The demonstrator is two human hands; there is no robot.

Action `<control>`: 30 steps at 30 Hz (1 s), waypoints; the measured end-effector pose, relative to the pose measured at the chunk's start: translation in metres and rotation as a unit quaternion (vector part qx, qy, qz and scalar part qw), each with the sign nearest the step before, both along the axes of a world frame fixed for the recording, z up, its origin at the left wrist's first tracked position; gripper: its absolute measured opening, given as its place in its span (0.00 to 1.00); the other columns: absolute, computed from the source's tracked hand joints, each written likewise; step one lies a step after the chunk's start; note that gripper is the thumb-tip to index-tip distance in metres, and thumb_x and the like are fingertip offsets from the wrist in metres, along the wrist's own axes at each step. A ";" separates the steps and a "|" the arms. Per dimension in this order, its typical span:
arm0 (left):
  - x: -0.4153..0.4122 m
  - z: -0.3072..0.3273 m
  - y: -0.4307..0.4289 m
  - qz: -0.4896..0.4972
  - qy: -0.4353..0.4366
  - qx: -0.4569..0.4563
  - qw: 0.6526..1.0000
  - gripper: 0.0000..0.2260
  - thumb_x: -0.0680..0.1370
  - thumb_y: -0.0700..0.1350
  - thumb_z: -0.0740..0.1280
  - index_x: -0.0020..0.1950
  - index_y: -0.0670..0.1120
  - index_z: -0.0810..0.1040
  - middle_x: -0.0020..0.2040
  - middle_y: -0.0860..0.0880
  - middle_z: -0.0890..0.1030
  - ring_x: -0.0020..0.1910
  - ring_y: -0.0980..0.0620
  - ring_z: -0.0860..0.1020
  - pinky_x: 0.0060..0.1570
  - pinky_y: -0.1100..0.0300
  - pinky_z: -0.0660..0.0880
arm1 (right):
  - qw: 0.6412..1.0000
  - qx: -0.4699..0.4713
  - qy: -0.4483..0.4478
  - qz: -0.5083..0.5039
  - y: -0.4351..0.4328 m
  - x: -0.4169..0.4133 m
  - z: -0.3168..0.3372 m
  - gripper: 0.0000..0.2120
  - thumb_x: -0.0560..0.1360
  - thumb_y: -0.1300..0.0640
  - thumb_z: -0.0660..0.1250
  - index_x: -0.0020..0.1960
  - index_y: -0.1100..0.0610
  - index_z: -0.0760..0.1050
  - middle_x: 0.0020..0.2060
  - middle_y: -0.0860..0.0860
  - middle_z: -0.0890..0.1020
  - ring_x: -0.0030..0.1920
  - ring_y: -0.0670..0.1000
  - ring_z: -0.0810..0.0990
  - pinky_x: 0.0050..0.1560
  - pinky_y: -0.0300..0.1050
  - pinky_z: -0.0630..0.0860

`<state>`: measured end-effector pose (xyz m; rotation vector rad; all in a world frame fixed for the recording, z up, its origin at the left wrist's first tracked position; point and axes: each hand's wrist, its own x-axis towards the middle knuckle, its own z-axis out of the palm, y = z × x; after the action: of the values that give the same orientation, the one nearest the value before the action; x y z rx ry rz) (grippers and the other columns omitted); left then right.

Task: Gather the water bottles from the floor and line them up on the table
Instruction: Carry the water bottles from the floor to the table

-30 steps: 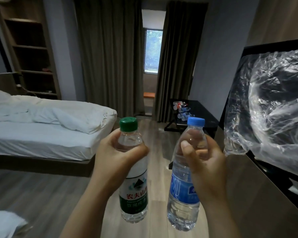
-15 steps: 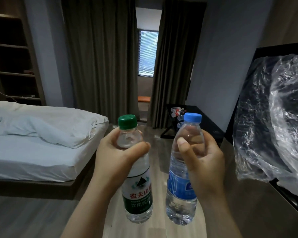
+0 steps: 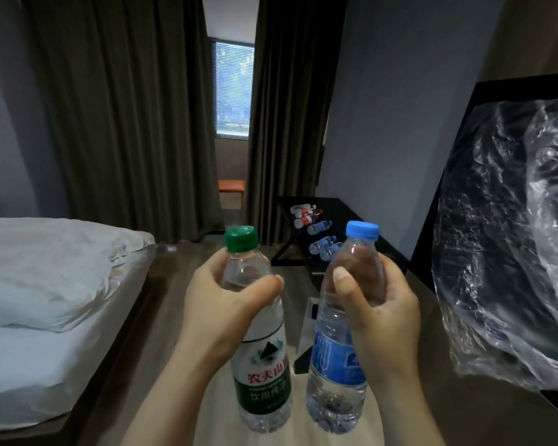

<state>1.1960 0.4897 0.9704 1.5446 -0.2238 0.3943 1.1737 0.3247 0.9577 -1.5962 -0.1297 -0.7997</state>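
Head view: left grip point(image 3: 226, 300) around green-capped bottle point(image 3: 264, 381), right grip point(image 3: 377, 317) around blue-capped bottle point(image 3: 335, 371), water point(image 3: 334, 410) in both

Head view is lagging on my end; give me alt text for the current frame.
The left hand grips a green-capped bottle and the right hand a blue-capped bottle, both upright, side by side. Ahead, several bottles lie on their sides on a black table by the wall; a white bed is at left.
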 end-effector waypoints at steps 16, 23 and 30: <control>0.242 0.000 -0.062 0.016 0.021 -0.001 1.000 0.12 0.60 0.47 0.73 0.42 0.54 0.79 0.37 0.52 0.84 0.37 0.54 0.83 0.38 0.58 0.78 | 1.000 0.006 0.017 -0.003 -0.071 0.249 -0.009 0.12 0.65 0.41 0.69 0.48 0.40 0.77 0.42 0.42 0.83 0.43 0.42 0.82 0.37 0.28 0.75; 0.361 -0.011 -0.054 0.004 0.024 -0.005 1.000 0.12 0.59 0.47 0.73 0.41 0.54 0.80 0.36 0.52 0.84 0.36 0.54 0.82 0.38 0.59 0.78 | 1.000 0.008 0.024 -0.005 -0.056 0.365 -0.017 0.14 0.65 0.41 0.69 0.49 0.43 0.77 0.41 0.44 0.83 0.41 0.43 0.82 0.35 0.35 0.76; 0.495 -0.002 -0.028 -0.020 0.019 0.001 1.000 0.11 0.60 0.46 0.72 0.41 0.52 0.79 0.34 0.53 0.83 0.33 0.58 0.81 0.32 0.68 0.76 | 0.999 0.008 0.029 -0.022 -0.031 0.494 -0.014 0.08 0.71 0.51 0.72 0.49 0.44 0.78 0.41 0.46 0.84 0.40 0.44 0.83 0.36 0.32 0.77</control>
<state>1.6906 0.4621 0.9686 1.5456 -0.2259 0.3331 1.6680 0.2934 0.9436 -1.6106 -0.0458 -0.7852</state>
